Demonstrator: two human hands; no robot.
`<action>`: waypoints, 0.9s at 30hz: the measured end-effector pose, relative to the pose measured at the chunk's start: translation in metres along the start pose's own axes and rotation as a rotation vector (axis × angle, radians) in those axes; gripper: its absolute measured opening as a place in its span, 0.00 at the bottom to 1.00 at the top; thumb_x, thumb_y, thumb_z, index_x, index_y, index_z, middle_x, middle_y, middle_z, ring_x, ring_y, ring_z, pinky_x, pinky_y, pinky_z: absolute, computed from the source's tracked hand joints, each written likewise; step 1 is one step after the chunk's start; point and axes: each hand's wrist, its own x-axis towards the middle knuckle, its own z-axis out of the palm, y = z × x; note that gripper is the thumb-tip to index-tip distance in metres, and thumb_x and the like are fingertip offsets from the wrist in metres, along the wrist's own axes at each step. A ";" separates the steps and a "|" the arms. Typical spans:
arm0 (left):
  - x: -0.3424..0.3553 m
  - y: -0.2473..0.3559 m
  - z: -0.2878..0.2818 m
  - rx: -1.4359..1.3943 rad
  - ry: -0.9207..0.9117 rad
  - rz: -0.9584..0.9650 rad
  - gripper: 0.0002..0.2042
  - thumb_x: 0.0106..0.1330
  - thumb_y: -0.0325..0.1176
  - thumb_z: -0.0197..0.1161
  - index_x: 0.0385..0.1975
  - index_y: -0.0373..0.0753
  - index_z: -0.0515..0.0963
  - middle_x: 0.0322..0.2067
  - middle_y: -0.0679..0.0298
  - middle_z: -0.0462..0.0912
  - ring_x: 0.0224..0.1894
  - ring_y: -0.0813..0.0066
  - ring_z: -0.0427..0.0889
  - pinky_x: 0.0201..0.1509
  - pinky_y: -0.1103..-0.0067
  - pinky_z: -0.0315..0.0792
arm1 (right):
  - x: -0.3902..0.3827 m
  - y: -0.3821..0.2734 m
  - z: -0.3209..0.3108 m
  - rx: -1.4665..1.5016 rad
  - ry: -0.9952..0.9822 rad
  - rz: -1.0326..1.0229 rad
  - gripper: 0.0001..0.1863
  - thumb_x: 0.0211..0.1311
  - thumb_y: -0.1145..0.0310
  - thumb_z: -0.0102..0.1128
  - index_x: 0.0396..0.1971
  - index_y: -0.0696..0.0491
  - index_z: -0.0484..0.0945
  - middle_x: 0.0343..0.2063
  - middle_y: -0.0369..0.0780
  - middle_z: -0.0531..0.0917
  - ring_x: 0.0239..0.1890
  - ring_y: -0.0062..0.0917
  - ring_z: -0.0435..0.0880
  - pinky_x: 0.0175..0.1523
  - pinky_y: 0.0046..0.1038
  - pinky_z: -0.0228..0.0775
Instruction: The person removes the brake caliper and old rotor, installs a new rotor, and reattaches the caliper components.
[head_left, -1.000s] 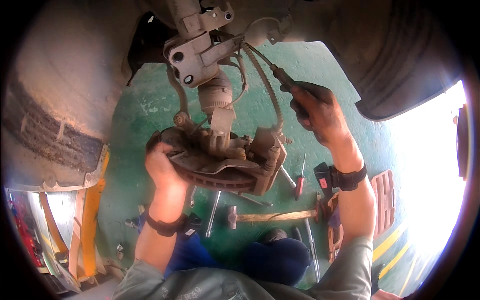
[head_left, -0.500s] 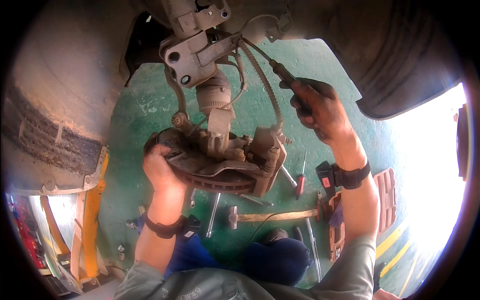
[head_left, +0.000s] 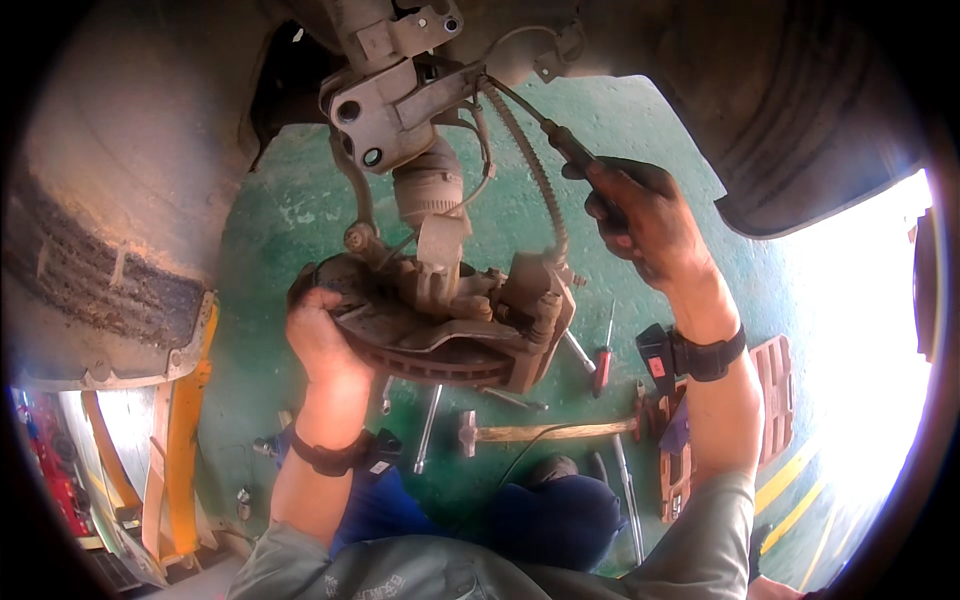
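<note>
My left hand (head_left: 318,325) is closed on the left edge of a rusty brake disc (head_left: 440,368), thumb on top of its dust shield (head_left: 385,325). A brake caliper (head_left: 535,310) sits on the disc's right side. Blackened with grime, my right hand (head_left: 640,210) is wrapped round the dark handle of a screwdriver (head_left: 570,145). The tool's thin shaft reaches up-left to a strut bracket (head_left: 435,100), where a ribbed brake hose (head_left: 530,165) is attached. Its tip is too small to make out there. A dusty drive-shaft joint (head_left: 428,185) rises behind the disc.
On the green floor lie a wooden-handled hammer (head_left: 555,431), a red-handled screwdriver (head_left: 602,370) and several metal tools. A brown tool case (head_left: 770,400) is at right. Wheel-arch panels (head_left: 110,200) flank the work, and a yellow post (head_left: 187,440) stands at left.
My right hand and forearm have shifted very slightly to the right, still holding the screwdriver. My left hand keeps its place on the brake disc.
</note>
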 end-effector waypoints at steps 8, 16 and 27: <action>-0.020 0.008 0.021 0.025 0.045 0.015 0.17 0.49 0.26 0.49 0.39 0.31 0.76 0.38 0.54 0.80 0.39 0.56 0.82 0.49 0.65 0.78 | 0.006 0.001 0.000 0.062 -0.023 0.067 0.15 0.71 0.62 0.53 0.41 0.60 0.78 0.21 0.32 0.71 0.15 0.11 0.61 0.17 0.16 0.49; -0.022 0.004 0.023 -0.036 0.023 0.012 0.23 0.49 0.26 0.48 0.48 0.30 0.74 0.42 0.52 0.80 0.43 0.54 0.81 0.51 0.65 0.78 | 0.011 0.016 0.016 -1.073 0.298 -0.476 0.19 0.69 0.58 0.51 0.39 0.64 0.75 0.20 0.57 0.79 0.27 0.47 0.84 0.33 0.44 0.75; -0.020 0.005 0.020 0.054 0.037 0.020 0.26 0.50 0.26 0.49 0.53 0.29 0.72 0.44 0.52 0.78 0.43 0.55 0.81 0.51 0.65 0.78 | 0.007 -0.007 0.008 -1.954 0.305 -0.497 0.11 0.66 0.66 0.48 0.36 0.61 0.73 0.28 0.51 0.84 0.27 0.42 0.86 0.31 0.37 0.80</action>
